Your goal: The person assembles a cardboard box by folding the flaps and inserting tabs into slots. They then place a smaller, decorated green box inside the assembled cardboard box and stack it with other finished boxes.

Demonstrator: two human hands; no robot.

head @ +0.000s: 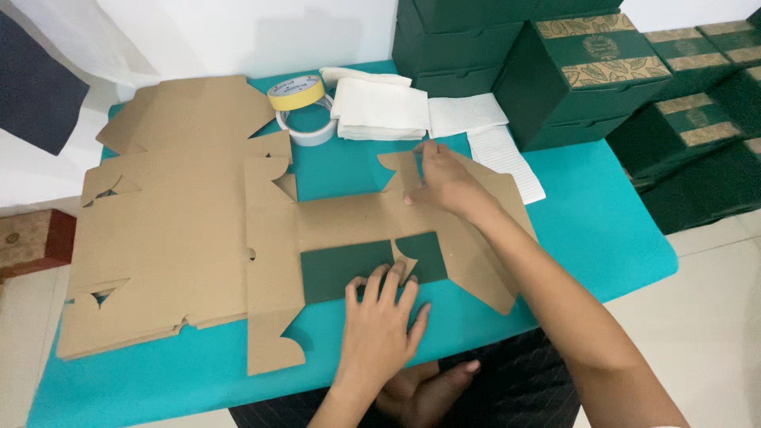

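Note:
A flat die-cut cardboard box blank [349,218], brown on its upper side, lies on the teal table [602,230]. Its near flap [349,265] is folded over and shows a dark green face. My left hand [380,321] lies flat on that green flap with fingers spread, pressing it down. My right hand [442,184] reaches to the far right part of the blank, its fingertips pinching the edge of a brown flap near a curved tab.
A stack of more flat brown blanks [170,230] lies to the left. A yellow tape roll [296,92] sits on a white one [307,127] at the back. Beside them are white folded paper sheets [380,107]. Assembled dark green boxes [587,71] are stacked back right.

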